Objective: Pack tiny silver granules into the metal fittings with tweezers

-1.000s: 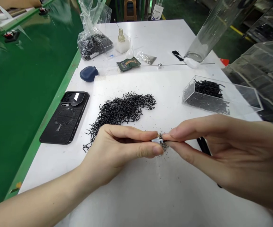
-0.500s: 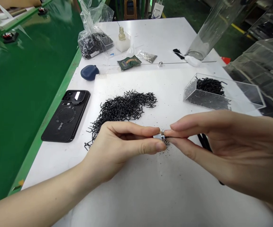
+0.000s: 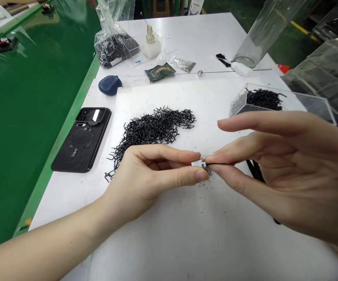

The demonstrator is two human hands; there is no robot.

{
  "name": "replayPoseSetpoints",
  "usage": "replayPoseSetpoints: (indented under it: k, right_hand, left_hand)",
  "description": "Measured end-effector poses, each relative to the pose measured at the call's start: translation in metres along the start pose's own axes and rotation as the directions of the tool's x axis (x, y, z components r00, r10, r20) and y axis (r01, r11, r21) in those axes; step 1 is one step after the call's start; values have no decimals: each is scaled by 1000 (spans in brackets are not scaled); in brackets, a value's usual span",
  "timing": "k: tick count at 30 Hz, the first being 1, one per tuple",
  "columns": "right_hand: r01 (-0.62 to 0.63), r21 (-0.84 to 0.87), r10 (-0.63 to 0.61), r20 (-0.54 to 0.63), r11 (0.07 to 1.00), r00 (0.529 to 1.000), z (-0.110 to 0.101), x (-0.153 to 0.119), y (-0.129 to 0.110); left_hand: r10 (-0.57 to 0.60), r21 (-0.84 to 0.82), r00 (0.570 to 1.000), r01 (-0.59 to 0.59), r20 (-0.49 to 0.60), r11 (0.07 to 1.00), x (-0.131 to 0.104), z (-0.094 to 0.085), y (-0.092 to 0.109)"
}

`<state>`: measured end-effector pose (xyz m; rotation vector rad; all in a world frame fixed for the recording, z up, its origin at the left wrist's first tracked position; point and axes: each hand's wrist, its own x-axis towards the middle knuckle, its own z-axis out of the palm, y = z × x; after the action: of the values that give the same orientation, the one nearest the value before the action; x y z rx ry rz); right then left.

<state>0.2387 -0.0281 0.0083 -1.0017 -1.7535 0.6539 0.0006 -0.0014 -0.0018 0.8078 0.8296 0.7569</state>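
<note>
Above a white worktable (image 3: 171,242), a worker's left hand (image 3: 154,177) pinches a small silvery block (image 3: 197,163) between thumb and fingers, while the right hand (image 3: 286,175), index finger raised clear, closes thumb and another finger about a thin black strand (image 3: 220,164) whose near end meets the block. Dark specks (image 3: 209,171) dot the surface around the fingertips, and a heap of short, bent black pieces (image 3: 154,127) lies just beyond the left hand, between a black phone (image 3: 82,140) and a clear box (image 3: 239,102) holding more dark strips (image 3: 264,99); whether the block touches the table cannot be told.
</note>
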Motion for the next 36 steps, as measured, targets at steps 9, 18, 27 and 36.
replayPoseSetpoints:
  k: [9,18,27,36]
  right_hand:
    - [9,-2,-9,-28,1000,1000,-1,2,0]
    - [41,24,-41,-6,999,999,-5,6,5]
    - [58,55,-54,-80,997,995,0,2,14]
    - [-19,106,36,-168,994,985,-2,11,22]
  left_hand:
    - [-12,12,1000,12,9,1000,1,1,2]
    - [15,14,999,-16,31,1000,1,0,-1]
    - [85,-14,996,-84,20,996,3,-2,-5]
    - [249,247,967,-253,46,935,0,5,-3]
